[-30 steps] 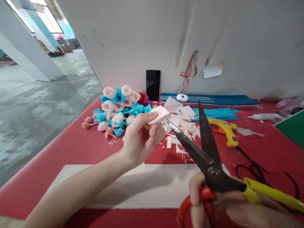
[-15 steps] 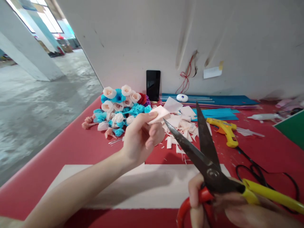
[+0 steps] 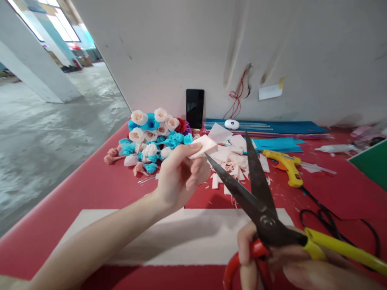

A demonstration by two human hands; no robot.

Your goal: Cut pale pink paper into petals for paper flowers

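My left hand [image 3: 178, 173] pinches a small pale pink folded piece of paper [image 3: 205, 146] between thumb and fingers, held up over the table. In my right hand [image 3: 290, 262] are scissors [image 3: 267, 221] with one red and one yellow handle. Their dark blades are spread, and the lower blade's tip is close to the paper's lower edge; I cannot tell whether they touch. Behind the paper lies a heap of pale pink paper scraps [image 3: 236, 161]. A long pale paper sheet [image 3: 181, 241] lies flat under my left forearm.
Paper flowers [image 3: 151, 141] are piled at the back left. A black phone [image 3: 195, 108] leans on the wall near a white oval device [image 3: 231, 124]. To the right lie a yellow glue gun [image 3: 286, 165] with its black cord, blue paper [image 3: 278, 145] and a white bottle [image 3: 335, 148].
The scissors have shifted slightly left, bringing the lower blade's tip nearer to the paper. My left hand has hardly moved.
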